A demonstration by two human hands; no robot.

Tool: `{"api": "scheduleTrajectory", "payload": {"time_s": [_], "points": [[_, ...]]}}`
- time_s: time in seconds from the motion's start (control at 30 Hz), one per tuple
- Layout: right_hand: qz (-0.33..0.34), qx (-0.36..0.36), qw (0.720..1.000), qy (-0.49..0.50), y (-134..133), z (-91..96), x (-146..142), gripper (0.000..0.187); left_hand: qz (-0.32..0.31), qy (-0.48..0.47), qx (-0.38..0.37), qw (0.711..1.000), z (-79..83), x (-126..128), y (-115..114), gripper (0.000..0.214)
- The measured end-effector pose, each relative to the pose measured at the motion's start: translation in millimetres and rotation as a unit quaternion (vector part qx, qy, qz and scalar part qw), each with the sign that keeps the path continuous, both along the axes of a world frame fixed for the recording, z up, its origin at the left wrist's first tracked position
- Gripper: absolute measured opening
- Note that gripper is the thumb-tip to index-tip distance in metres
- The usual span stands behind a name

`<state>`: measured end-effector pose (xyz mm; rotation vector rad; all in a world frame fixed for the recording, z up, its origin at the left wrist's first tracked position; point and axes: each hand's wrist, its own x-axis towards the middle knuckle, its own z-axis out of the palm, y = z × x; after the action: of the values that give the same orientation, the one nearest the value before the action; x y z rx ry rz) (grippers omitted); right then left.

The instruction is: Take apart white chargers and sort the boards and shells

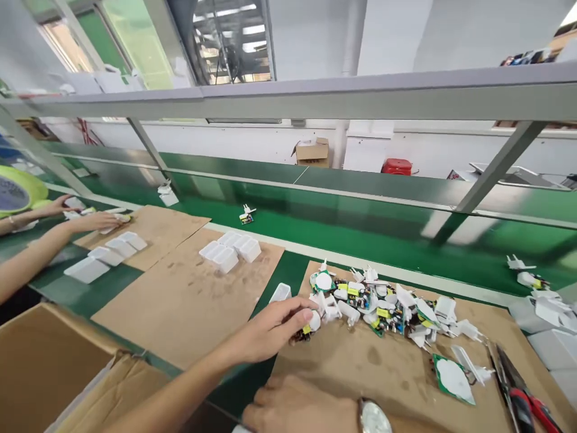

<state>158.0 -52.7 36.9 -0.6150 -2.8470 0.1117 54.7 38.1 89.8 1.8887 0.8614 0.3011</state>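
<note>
My left hand point(273, 328) reaches to the near-left end of a heap of small circuit boards and white plug parts point(383, 310). Its thumb and fingers close on a circuit board point(303, 334) with a white round pad, partly covered by the fingertips. Just beyond the fingers stands an open white plastic case point(281, 292). Lower down, my right hand point(293, 406), wearing a wristwatch, has curled fingers over the table's near edge. A bit of white shows below it at the frame edge; what it grips is hidden.
Cutters with red and black handles point(523, 397) lie right, near a loose green board point(453, 379). White cases point(229, 249) stand on cardboard to the left. A co-worker's hands point(97, 222) handle white parts at far left. An open carton point(58, 361) sits lower left.
</note>
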Motion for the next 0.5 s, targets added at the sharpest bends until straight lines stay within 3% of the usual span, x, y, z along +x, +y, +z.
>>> {"api": "scheduleTrajectory", "payload": {"time_s": [0.07,0.1,0.17,0.23,0.33,0.43,0.5], "points": [[0.053,0.011,0.997,0.058,-13,17.9,12,0.016,-0.014,-0.005,-0.023,1.0,-14.6,-2,-10,0.047],[0.046,0.013,0.995,0.093,-16,27.2,21,0.014,-0.027,-0.004,-0.019,0.999,-20.2,-3,-14,0.045],[-0.002,-0.002,0.989,0.151,-18,43.2,46,0.017,-0.06,-0.001,0.0,0.998,-26.8,-4,-21,0.041],[-0.109,-0.036,0.977,0.181,-15,51.6,73,0.02,-0.057,0.025,0.021,0.998,-27.3,-5,-28,0.043],[-0.231,-0.07,0.955,0.17,-12,44.7,109,0.034,0.014,0.117,0.065,0.991,-22.0,-8,-36,0.049],[-0.281,-0.086,0.945,0.146,-18,22.6,128,0.044,0.084,0.185,0.122,0.971,-17.8,-18,-41,0.05],[-0.294,-0.088,0.942,0.135,-24,8.7,130,0.047,0.126,0.177,0.165,0.962,-18.1,-30,-39,0.044]]}}
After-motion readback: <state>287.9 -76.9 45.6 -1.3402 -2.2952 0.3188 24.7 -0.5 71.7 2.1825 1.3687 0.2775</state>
